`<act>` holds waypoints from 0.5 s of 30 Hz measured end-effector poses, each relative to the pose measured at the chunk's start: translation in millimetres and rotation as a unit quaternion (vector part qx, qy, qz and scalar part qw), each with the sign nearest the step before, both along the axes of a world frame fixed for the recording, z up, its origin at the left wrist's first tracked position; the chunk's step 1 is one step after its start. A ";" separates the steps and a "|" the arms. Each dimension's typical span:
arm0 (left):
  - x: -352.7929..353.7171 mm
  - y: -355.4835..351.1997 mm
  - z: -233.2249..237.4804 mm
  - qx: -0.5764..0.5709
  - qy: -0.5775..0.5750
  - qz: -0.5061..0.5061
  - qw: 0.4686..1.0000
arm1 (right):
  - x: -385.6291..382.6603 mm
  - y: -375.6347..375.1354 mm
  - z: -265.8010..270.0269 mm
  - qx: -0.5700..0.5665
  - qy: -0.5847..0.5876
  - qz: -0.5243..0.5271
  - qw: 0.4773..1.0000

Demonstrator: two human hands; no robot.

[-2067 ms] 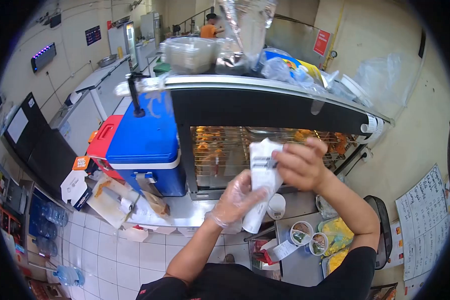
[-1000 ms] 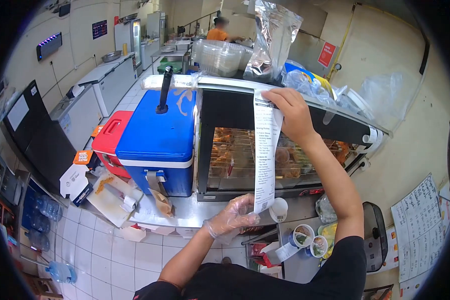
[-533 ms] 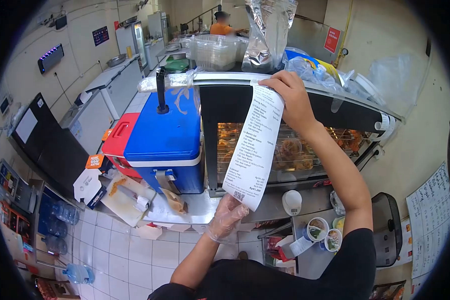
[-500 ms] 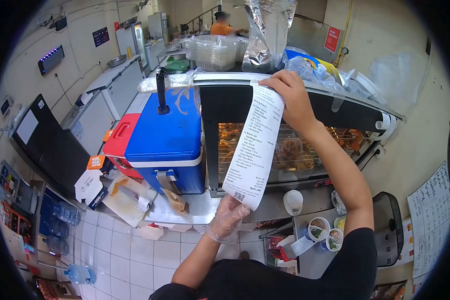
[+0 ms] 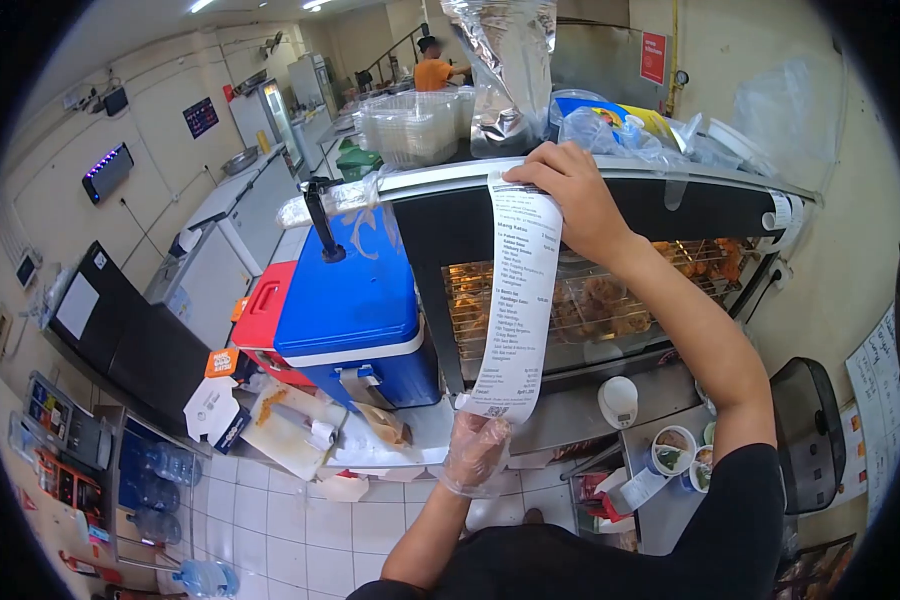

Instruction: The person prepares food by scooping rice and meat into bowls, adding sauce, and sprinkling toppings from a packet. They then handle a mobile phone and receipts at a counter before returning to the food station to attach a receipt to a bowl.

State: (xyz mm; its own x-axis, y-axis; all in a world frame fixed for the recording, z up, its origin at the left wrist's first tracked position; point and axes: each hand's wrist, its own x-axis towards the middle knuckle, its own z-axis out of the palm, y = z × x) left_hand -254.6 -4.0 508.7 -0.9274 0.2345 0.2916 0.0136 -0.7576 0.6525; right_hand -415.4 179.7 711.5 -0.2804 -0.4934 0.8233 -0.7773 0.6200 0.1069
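Observation:
A long printed receipt (image 5: 518, 300) hangs nearly upright in front of a glass-fronted warming cabinet (image 5: 630, 205). My right hand (image 5: 570, 190), bare, pinches its top end at the cabinet's upper edge. Lower down, my left hand (image 5: 478, 450) wears a clear plastic glove and grips the bottom end, near a printed code. Rows of small text run down the paper. Behind it, browned food (image 5: 600, 300) sits on wire racks inside the cabinet.
Left of the cabinet stand a blue cooler box (image 5: 355, 310) and a red one (image 5: 262, 310). A cutting board (image 5: 288, 425) lies beside them. At right are a white scale (image 5: 618, 402) and food cups (image 5: 672, 450). A person in orange (image 5: 433, 74) works far back.
My view has turned slightly, so the surroundings sit further right and lower on the left side. Both hands still hold the receipt, which now hangs straighter.

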 end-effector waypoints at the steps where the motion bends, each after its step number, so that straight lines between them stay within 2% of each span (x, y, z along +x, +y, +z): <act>1: 0.6 0.0 2.0 -0.004 0.000 -0.002 1.000 | 0.1 0.1 -0.2 -0.004 0.000 -0.002 1.000; 10: 5.9 -0.6 4.2 0.010 0.015 0.013 1.000 | -2.0 0.6 -4.5 -0.015 0.000 -0.008 1.000; 13: 9.1 -2.8 9.6 0.048 0.025 0.029 0.998 | -1.3 -0.3 -5.8 -0.020 0.006 -0.003 1.000; 15: 12.4 -4.6 15.2 0.066 -0.006 0.062 0.996 | -1.5 -1.5 -8.4 -0.013 0.034 -0.016 0.999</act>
